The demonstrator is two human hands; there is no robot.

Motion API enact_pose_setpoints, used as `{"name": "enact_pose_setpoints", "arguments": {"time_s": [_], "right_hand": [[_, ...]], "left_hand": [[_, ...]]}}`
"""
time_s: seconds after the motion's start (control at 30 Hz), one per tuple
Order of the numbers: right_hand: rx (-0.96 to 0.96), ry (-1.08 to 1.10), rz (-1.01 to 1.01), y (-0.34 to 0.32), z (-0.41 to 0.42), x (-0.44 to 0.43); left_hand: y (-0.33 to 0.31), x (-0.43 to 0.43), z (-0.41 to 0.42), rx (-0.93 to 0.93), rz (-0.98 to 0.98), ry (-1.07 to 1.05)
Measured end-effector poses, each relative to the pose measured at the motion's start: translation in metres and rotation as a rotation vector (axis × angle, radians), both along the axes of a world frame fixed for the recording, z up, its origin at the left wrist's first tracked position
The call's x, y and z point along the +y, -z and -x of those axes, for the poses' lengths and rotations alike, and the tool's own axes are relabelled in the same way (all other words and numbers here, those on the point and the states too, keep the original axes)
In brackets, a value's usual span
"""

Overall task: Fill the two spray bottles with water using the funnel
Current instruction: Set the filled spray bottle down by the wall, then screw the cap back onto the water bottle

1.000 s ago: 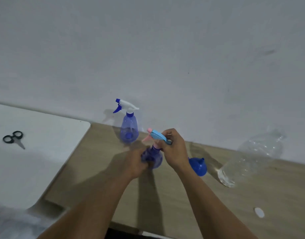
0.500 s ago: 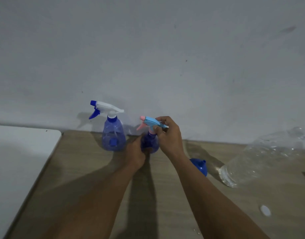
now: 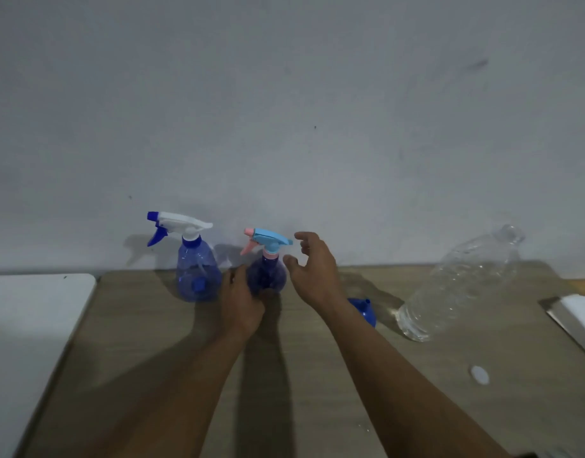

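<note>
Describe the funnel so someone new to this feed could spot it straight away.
Start at the wooden table against the grey wall. Between the right hand and the big clear plastic bottle sits the funnel, partly hidden behind the right forearm. It is the small, solid dark blue cone with its spout pointing up, low on the table, with no trigger top, unlike the two spray bottles further left.

I saw two blue spray bottles upright at the tabletop's far edge: a white-headed one [image 3: 195,269] left, a pink-and-blue-headed one [image 3: 267,269] beside it. A blue funnel [image 3: 363,310] lay further right.
</note>
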State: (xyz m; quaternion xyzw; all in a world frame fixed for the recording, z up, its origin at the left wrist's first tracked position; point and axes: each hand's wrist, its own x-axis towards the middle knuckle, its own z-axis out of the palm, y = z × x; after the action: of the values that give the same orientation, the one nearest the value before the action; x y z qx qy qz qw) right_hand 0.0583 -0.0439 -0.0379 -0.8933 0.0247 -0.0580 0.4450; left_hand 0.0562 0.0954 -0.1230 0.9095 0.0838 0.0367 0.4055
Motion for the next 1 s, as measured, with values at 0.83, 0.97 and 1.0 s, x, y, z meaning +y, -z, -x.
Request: {"name": "enact_pose_setpoints", "arguments": {"time_s": [0.83,0.97,1.0], "right_hand": [[0.378,0.267,0.440,0.014,0.180,-0.245],[0.421,0.262,0.430,0.034,0.177,-0.284],[0.423,0.255,0.431,0.040,0.175,-0.291]], "left_hand": [[-0.108,-0.206,0.053,-0.043,-0.006,0.574],[-0.102,-0.239,0.053,-0.016,0.016,0.588],[-0.099,-0.245,0.053,-0.029,0.021,0.589]]}}
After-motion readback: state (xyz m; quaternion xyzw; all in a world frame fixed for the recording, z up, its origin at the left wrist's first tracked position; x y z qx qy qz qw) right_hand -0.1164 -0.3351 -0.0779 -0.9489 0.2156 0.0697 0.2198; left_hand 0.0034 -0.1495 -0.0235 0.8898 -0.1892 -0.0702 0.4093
